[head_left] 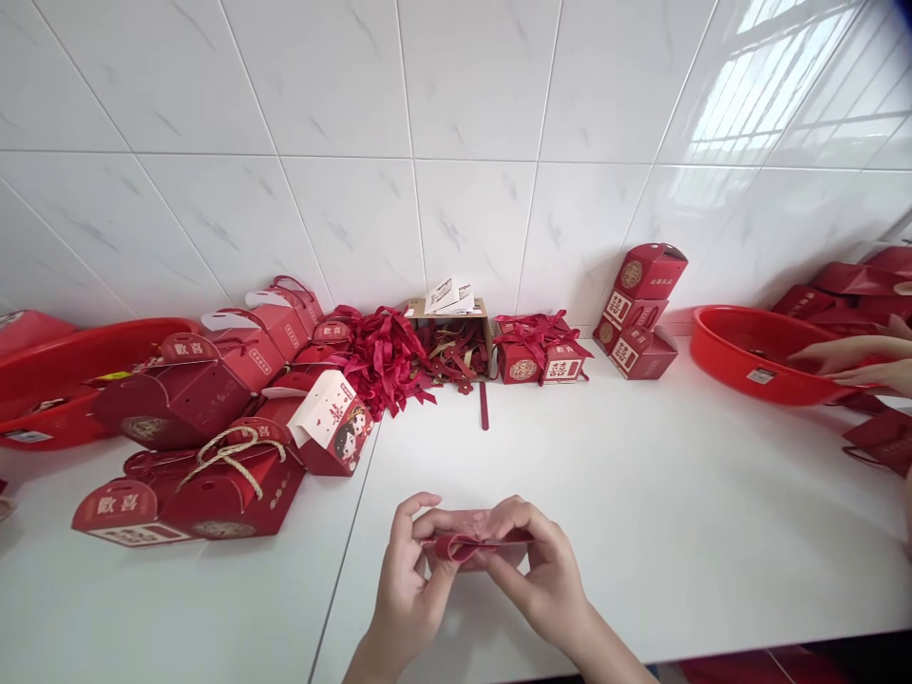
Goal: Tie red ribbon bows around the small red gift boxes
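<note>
A small red box [474, 522] with a looped red strap on top is held low over the white table, near its front edge. My left hand [414, 570] is closed on its left side, the thumb below the loop and the fingers behind. On the right side, my right hand [538, 565] pinches the top of the same box, its thumb and index finger close to the strap. The fingers cover parts of the box.
Red gift boxes [238, 484] crowd the left, before a red basin [78, 342]. Red ribbons [385, 356], a carton [490, 332] of straps and ribbon-tied boxes [520, 366] line the wall. Stacked boxes [648, 351] stand right, near another basin [741, 366] with another person's hands [855, 359].
</note>
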{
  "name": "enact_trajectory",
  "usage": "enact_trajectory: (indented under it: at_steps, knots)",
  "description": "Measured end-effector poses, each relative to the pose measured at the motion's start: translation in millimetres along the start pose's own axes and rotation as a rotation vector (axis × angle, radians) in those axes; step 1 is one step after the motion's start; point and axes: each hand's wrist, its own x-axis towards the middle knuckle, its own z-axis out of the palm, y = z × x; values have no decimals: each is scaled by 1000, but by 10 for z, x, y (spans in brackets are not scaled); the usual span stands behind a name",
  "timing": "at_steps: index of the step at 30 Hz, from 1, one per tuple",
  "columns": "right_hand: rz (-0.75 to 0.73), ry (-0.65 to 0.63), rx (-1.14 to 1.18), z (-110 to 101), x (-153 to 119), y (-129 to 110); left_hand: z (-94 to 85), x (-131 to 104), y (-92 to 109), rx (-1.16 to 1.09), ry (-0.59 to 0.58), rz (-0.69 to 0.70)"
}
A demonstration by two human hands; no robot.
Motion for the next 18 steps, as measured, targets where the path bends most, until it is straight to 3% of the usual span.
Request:
enact_trajectory:
  at_steps: [5,9,15,18]
  knots:
    - [-76,39,17,-10,-36,55,116,-32,0,-9,57,7]
    - [-52,19,-75,-123,-54,91,153,-11,6,-28,76,-28]
    - [141,-189,-490,-485,-194,180,184,151,-75,26,113,-60]
    - [152,-114,-573,-752,-306,301,234,222,-217,210,97,-3]
